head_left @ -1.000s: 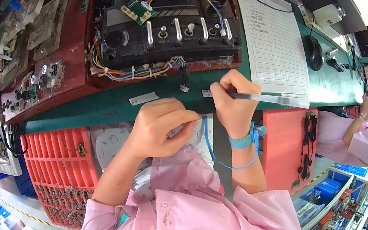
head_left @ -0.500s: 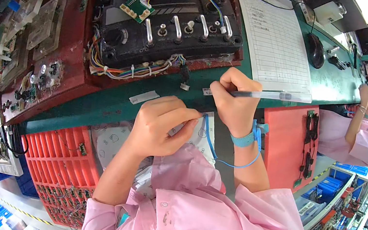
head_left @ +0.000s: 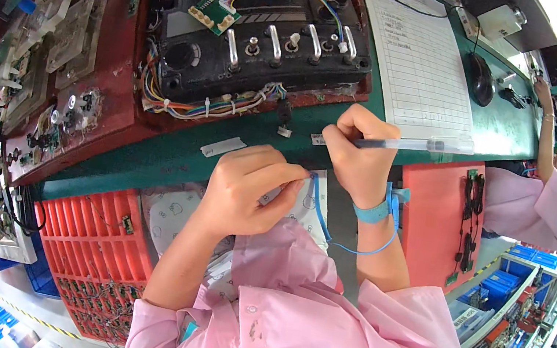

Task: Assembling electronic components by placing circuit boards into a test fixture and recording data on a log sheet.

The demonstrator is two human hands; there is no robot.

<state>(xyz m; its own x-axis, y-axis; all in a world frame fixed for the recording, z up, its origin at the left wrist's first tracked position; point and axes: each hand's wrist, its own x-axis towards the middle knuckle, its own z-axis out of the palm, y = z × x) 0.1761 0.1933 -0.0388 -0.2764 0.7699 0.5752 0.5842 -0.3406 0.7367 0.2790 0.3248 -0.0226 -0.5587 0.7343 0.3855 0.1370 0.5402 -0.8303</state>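
Observation:
My right hand (head_left: pixel 361 151) is closed round a clear pen (head_left: pixel 421 145) with a dark grip. Its tip points left, its long end to the right over the table edge. A blue wrist strap (head_left: pixel 372 211) sits on that wrist. Its thin blue cord (head_left: pixel 320 215) loops over to the fingertips of my left hand (head_left: pixel 246 187). The left fingers are curled with thumb and index close together; whatever lies between them is too small to make out. Near both hands, a white label (head_left: pixel 223 147) and a smaller label (head_left: pixel 318 139) lie on the green tabletop (head_left: pixel 178 154).
Beyond my hands stands a black control panel (head_left: pixel 254 58) with metal handles, wires and a green circuit board (head_left: pixel 213 14). A written form (head_left: pixel 423 73) and black mouse (head_left: pixel 481 79) lie to its right. Red racks (head_left: pixel 93 253) stand below left. A co-worker (head_left: pixel 549 203) is at right.
My hands keep nearly the same pose, and the whole view has shifted slightly. The co-worker's arm at the right has moved up and farther away.

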